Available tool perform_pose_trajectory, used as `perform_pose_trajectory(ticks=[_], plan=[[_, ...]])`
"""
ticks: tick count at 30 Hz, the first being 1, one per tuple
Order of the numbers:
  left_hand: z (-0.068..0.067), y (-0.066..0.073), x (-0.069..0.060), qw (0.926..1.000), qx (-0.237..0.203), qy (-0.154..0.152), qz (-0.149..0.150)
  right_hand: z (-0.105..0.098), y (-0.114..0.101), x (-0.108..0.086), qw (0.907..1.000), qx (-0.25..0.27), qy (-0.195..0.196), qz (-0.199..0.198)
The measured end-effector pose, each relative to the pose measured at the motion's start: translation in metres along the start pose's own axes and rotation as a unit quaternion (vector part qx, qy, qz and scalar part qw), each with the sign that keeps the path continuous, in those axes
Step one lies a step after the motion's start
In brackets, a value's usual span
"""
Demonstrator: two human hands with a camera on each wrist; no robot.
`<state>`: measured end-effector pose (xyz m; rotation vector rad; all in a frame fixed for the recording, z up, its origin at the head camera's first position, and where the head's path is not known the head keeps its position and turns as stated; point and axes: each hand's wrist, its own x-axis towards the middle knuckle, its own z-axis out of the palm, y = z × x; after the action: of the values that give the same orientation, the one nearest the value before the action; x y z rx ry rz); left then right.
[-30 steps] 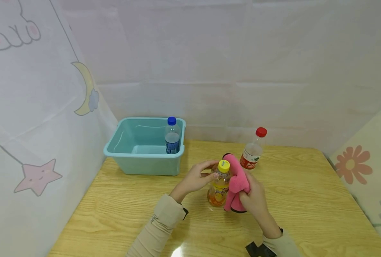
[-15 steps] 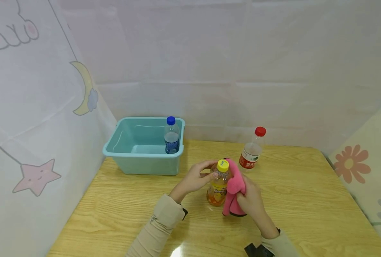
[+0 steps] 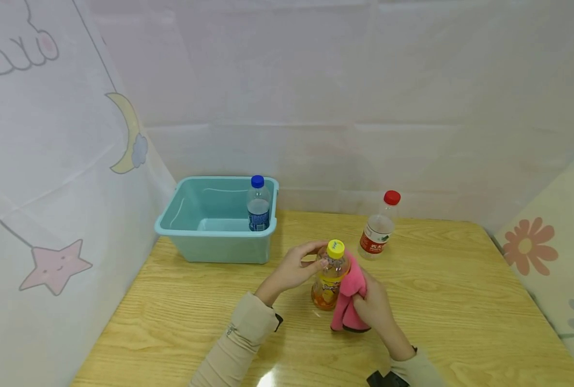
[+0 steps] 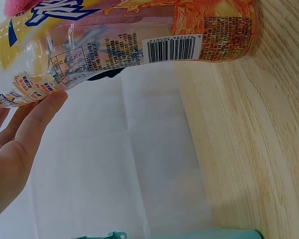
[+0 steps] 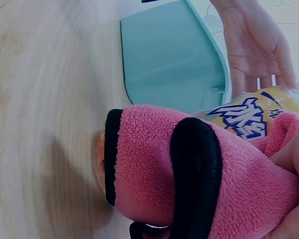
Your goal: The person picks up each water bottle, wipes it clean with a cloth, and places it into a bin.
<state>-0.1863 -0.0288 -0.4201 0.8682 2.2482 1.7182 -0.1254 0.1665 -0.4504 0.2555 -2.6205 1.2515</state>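
Note:
A drink bottle (image 3: 326,290) with a yellow cap and a yellow-orange label stands upright on the table. My left hand (image 3: 293,269) holds its upper part from the left, thumb in front and fingers behind. In the left wrist view the fingers touch the bottle (image 4: 114,40) near its shoulder. My right hand (image 3: 376,306) grips a bunched pink cloth (image 3: 351,301) with dark edging, which lies against the bottle's right side. Seen from the right wrist, the cloth (image 5: 154,159) covers much of the bottle's lower part.
A teal plastic bin (image 3: 219,247) stands at the back left, with a blue-capped bottle (image 3: 259,207) upright inside it. Behind my right hand a red-capped bottle (image 3: 377,231) stands on the wooden table (image 3: 441,301). A white printed sheet (image 3: 316,107) hangs behind.
My right hand has slid the pink cloth down along the bottle's right side and slightly toward me. The left hand and the bottle stay nearly in place.

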Motion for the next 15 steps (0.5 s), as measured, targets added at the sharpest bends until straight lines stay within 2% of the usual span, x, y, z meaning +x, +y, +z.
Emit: perform_pose_trajectory(ticks=[12, 15], plan=[[0.000, 0.003, 0.000, 0.9999, 0.004, -0.001, -0.009, 0.011, 0.012, -0.004, 1.0000, 0.006, 0.002, 0.002], [-0.001, 0.015, -0.003, 1.0000, 0.004, -0.003, -0.006, 0.014, 0.015, -0.005, 1.0000, 0.002, 0.001, 0.000]])
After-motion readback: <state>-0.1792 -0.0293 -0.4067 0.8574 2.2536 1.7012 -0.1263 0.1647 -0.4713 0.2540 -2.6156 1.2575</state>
